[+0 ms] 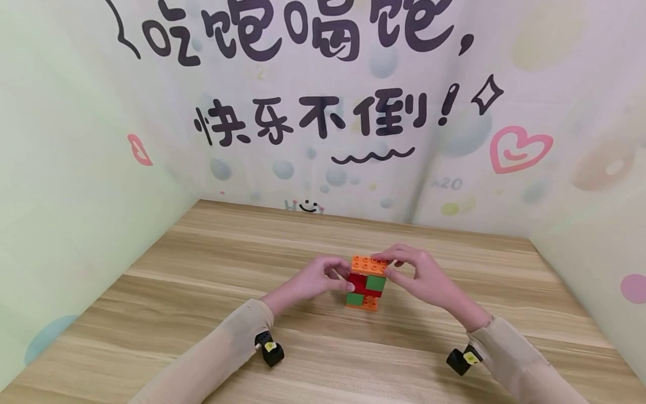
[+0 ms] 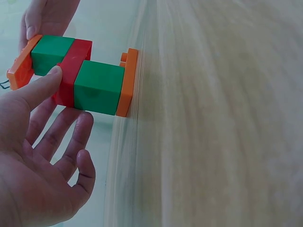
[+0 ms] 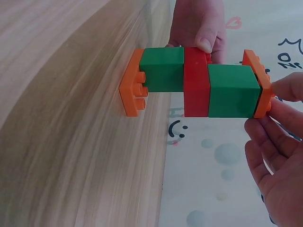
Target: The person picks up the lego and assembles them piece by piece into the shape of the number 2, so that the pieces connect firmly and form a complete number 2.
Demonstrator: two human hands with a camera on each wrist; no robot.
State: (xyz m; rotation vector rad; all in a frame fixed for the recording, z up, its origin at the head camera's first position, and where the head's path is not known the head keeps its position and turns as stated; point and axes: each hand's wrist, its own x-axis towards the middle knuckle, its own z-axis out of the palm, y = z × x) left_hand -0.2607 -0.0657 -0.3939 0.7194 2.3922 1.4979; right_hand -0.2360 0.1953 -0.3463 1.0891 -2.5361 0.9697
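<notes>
A toy-brick stack stands upright on the wooden table. At its foot lies an orange brick (image 1: 370, 304), with a green block (image 2: 99, 87) on one end of it. A red brick (image 3: 195, 90) spans the middle, carrying a second green block (image 3: 232, 91) on its opposite end. Another orange brick (image 1: 364, 265) tops the stack, studs upward. My left hand (image 1: 319, 276) pinches the red brick, its thumb on the near face; the ring and little fingers hang free below. With thumb and fingertips, my right hand (image 1: 418, 272) holds the top orange brick by its right end.
The wood-grain table (image 1: 212, 269) reaches back to a white printed cloth (image 1: 282, 185) with black lettering. Pale walls (image 1: 65, 185) rise at both sides. Each sleeve cuff carries a small black camera (image 1: 271, 350).
</notes>
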